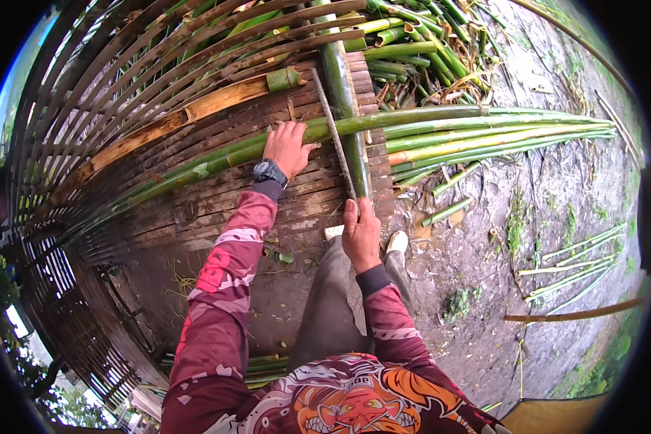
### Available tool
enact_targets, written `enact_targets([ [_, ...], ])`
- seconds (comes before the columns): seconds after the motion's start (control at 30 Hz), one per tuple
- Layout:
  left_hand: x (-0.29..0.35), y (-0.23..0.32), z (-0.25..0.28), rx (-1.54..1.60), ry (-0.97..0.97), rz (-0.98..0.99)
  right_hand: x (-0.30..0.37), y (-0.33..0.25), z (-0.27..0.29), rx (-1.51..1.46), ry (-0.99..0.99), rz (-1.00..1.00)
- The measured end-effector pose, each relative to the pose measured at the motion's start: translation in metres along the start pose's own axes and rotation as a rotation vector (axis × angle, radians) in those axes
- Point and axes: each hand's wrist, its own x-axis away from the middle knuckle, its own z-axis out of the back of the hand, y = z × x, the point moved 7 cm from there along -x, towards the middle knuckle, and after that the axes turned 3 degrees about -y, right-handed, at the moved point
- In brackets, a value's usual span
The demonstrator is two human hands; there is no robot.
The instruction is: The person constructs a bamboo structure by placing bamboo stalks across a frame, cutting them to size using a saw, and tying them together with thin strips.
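Observation:
A long green bamboo pole (231,154) lies crosswise on a slatted bamboo bench (267,199). My left hand (286,150) grips this pole from above, its thumb sticking out to the right. My right hand (362,235) is closed round the near end of a long, thin grey saw-like blade (332,124), seen almost edge-on; its handle is hidden in my fingers. That blade passes over the pole, right of my left hand. Beneath the pole, a thicker bamboo pole (335,61) runs away from me near the bench's right end.
Several bamboo poles (441,142) extend off to the right. Cut green bamboo pieces (441,50) are heaped behind the bench. A split brown bamboo length (224,99) lies on the slats. Curved slats (87,79) rise at left. Thin poles (568,264) lie on muddy ground (484,239).

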Motion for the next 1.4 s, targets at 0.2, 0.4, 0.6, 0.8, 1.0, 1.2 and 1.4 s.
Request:
enact_targets([
  [0.2,0.004,0.104,-0.018,0.159,0.082,-0.152,0.041,0.038,0.085,0.074,0.153,-0.004],
  [0.4,-0.017,0.190,-0.071,0.117,0.070,-0.191,0.029,0.096,0.176,-0.001,0.160,-0.132],
  [0.6,-0.047,0.198,-0.093,0.006,-0.327,0.070,0.015,0.088,0.207,0.077,0.092,-0.064],
  [0.8,-0.048,0.186,-0.101,-0.107,-0.366,0.122,0.062,0.088,0.231,0.088,-0.021,-0.120],
  [1.0,-0.053,0.205,-0.098,-0.147,-0.308,0.090,-0.065,0.087,0.200,0.200,0.012,0.119],
  [1.2,-0.043,0.191,-0.093,-0.174,-0.375,0.112,0.058,0.090,0.232,0.229,0.080,0.093],
  [1.4,-0.054,0.207,-0.096,-0.145,-0.351,0.087,-0.049,0.100,0.196,0.160,0.055,0.034],
])
